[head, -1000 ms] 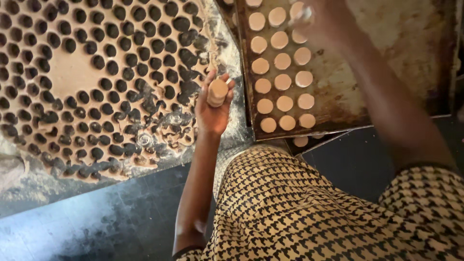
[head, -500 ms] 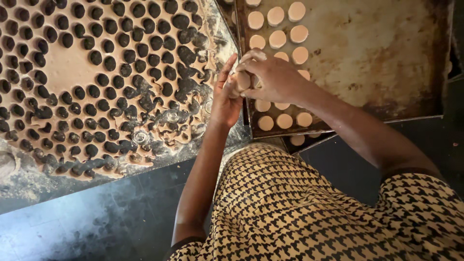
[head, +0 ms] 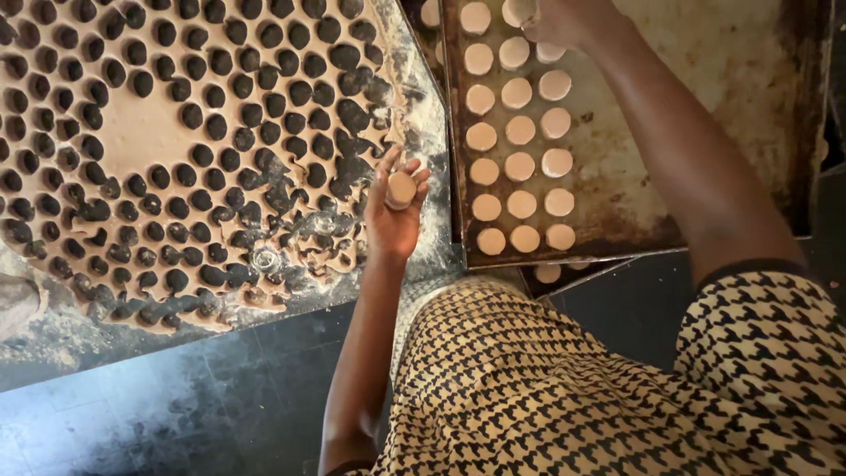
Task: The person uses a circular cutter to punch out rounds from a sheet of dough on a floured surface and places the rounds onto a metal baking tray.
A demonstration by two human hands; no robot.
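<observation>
My left hand (head: 394, 211) is raised palm up and holds a small stack of round dough discs (head: 402, 188) in its fingers, just right of the rolled dough sheet (head: 141, 132) full of round cut-out holes. My right hand (head: 564, 19) reaches to the far end of the metal baking tray (head: 705, 106) and holds a pale dough disc (head: 522, 11) at its fingertips, above three rows of dough rounds (head: 520, 167) laid on the tray. The right hand's fingers are partly cut off by the top edge.
The floured work surface (head: 423, 132) lies between sheet and tray. A small clear round cutter (head: 264, 258) rests on the sheet's near edge. A second tray (head: 564, 271) with rounds peeks out under the first. Dark tiled floor (head: 176, 414) is below.
My right hand left the left hand, where it took a disc, and moved up to the far end of the tray. The left hand stays put with its stack.
</observation>
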